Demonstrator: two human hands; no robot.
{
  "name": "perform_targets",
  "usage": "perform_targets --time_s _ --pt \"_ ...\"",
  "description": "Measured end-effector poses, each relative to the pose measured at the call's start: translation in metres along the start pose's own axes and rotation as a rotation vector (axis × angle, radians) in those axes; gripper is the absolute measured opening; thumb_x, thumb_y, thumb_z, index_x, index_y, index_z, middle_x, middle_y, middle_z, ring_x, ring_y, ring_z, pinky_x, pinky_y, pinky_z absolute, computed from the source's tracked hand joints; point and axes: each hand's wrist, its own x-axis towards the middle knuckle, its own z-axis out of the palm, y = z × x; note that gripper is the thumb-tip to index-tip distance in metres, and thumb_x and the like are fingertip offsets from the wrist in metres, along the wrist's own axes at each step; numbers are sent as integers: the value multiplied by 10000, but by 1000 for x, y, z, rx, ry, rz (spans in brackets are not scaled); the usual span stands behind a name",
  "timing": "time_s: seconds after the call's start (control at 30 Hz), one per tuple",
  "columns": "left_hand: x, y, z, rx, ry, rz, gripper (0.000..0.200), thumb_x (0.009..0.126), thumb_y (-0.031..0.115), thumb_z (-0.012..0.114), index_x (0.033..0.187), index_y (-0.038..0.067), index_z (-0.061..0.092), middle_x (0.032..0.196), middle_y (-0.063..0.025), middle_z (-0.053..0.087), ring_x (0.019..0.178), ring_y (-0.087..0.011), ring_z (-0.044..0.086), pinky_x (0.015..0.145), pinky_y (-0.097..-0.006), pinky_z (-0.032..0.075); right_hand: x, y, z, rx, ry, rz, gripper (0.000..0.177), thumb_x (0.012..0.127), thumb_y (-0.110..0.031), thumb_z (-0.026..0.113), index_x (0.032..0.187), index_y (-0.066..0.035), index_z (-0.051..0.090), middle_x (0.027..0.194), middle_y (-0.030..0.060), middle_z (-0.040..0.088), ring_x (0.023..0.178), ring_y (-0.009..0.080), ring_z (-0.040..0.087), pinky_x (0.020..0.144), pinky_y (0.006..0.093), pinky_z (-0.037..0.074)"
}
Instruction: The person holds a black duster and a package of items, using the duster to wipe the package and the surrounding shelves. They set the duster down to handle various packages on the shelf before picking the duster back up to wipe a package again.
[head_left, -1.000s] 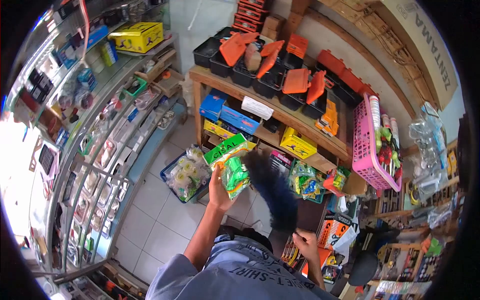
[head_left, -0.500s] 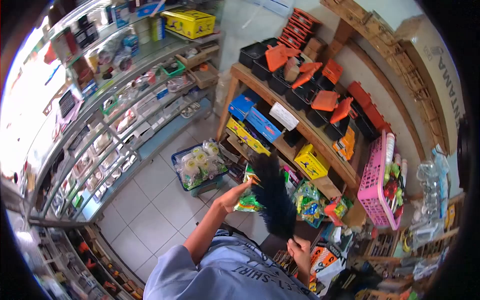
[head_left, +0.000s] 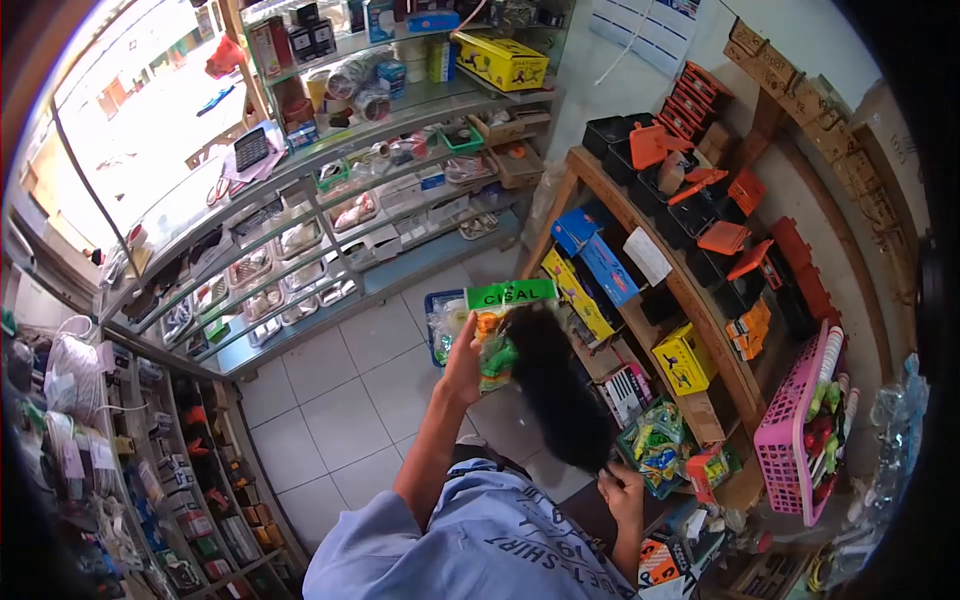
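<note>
My left hand (head_left: 462, 362) is closed on the edge of a clear plastic packet (head_left: 498, 345) with a green header and orange and green contents, held up over the floor. In my right hand (head_left: 621, 490), lower right, is the handle end of a black fluffy duster (head_left: 560, 400). The duster slants up and to the left, its tip beside the packet. Behind the packet, a blue tray (head_left: 436, 350) of bagged goods is partly hidden.
Wooden shelving (head_left: 700, 320) with black bins and yellow boxes stands on the right, beside a pink basket (head_left: 783, 450). A glass display counter (head_left: 350, 215) runs along the upper left. Stocked racks (head_left: 190, 480) line the lower left.
The view has turned left, showing more of the counter. The packet has been raised and its green header now faces me. The duster remains in my right hand.
</note>
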Motion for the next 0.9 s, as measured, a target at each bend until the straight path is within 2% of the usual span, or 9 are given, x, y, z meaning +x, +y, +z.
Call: perform_targets --time_s 0.1,0.2,0.27,0.43,0.53,0.67,0.73,0.8,0.9 --pt "-10 -6 10 109 228 176 650 944 570 334 1334 64 455 1216 -117 578 1082 -256 580 931 -406 470 7 -3 5 -128 -193 -38 145 835 -21 601 939 75 632 668 42 562 582 88 496 516 245 376" --pt "-10 -5 22 -63 12 261 745 915 646 297 1338 49 439 1236 -124 555 1088 -274 568 944 -417 460 13 -16 19 -200 -137 -162 158 824 -8 598 960 66 632 655 47 547 576 90 483 514 257 371" --pt "-7 -9 55 56 375 379 760 884 682 338 1279 53 501 1134 -144 599 993 -281 598 930 -412 477 11 -13 29 -142 -111 -81 178 820 5 583 981 50 642 652 56 540 580 90 480 519 257 371" --pt "6 -14 -39 495 513 652 727 916 660 284 1320 82 461 1195 -101 589 974 -226 615 846 -371 517 12 -20 58 -119 -141 -139 173 833 -36 566 967 31 652 654 51 545 590 95 490 531 264 383" --pt "-3 -5 -9 171 323 333 721 924 639 291 1326 62 450 1197 -125 584 998 -234 609 871 -391 510 8 -5 75 -18 -33 -11 187 837 -41 563 985 31 654 653 62 539 597 106 502 533 274 389" --pt "15 -4 -51 469 486 529 581 961 505 360 1302 45 459 1189 -122 571 1011 -225 590 863 -350 494 6 -24 102 -69 -77 -7 110 863 -59 556 817 32 598 613 -6 490 575 71 433 520 247 333" --pt "18 -13 -50 672 508 709 481 997 420 349 1258 44 496 1133 -103 588 952 -212 599 817 -302 496 -2 -30 107 36 41 68 116 865 -58 563 888 34 628 635 -3 501 598 60 439 536 236 336" --pt "10 -11 -13 153 358 373 512 990 460 349 1262 54 503 1149 -94 583 942 -179 598 803 -270 495 -4 -9 96 100 51 141 189 868 -58 562 1007 42 641 653 10 525 610 69 452 552 241 362" --pt "20 -15 -7 207 363 312 563 979 518 317 1261 68 505 1130 -76 597 935 -184 599 816 -324 496 -8 -7 83 -92 24 -44 277 861 -32 573 1127 22 632 671 19 551 620 67 476 562 237 390"
